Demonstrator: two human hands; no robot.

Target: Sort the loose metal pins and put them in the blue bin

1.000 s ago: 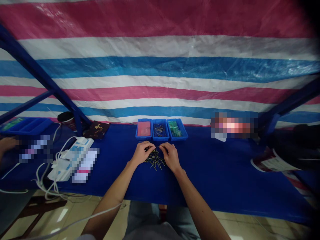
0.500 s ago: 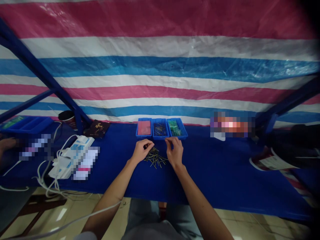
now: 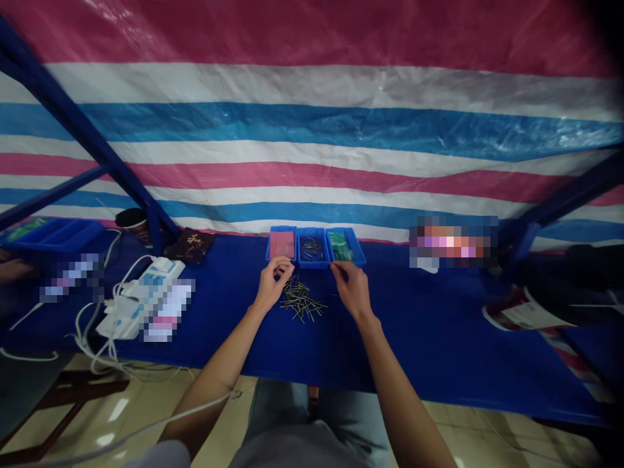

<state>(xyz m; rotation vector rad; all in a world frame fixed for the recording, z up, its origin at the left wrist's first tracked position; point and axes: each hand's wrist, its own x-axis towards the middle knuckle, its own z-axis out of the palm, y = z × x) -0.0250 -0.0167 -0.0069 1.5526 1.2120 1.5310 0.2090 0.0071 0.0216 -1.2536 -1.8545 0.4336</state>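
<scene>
A loose pile of thin metal pins (image 3: 302,300) lies on the blue table cover (image 3: 419,338). Behind it stand three small blue bins in a row: one holds a pink item (image 3: 281,244), the middle one (image 3: 312,247) holds pins, and the third holds green pieces (image 3: 340,246). My left hand (image 3: 273,281) is curled just in front of the pink-filled bin, left of the pile. My right hand (image 3: 351,287) has its fingers pinched at the front rim of the green-filled bin. Whether either hand holds a pin is too small to tell.
A white power strip (image 3: 134,318) with tangled white cables lies left of the bins. Farther left are a blue compartment tray (image 3: 58,235), a dark cup (image 3: 130,224), and a dark packet (image 3: 190,244). A co-worker's hand (image 3: 12,268) shows at the left edge. A striped tarp hangs behind.
My hands have parted from above the pile. The right hand has moved forward and right to the green-filled bin, and the left has moved forward toward the pink-filled bin.
</scene>
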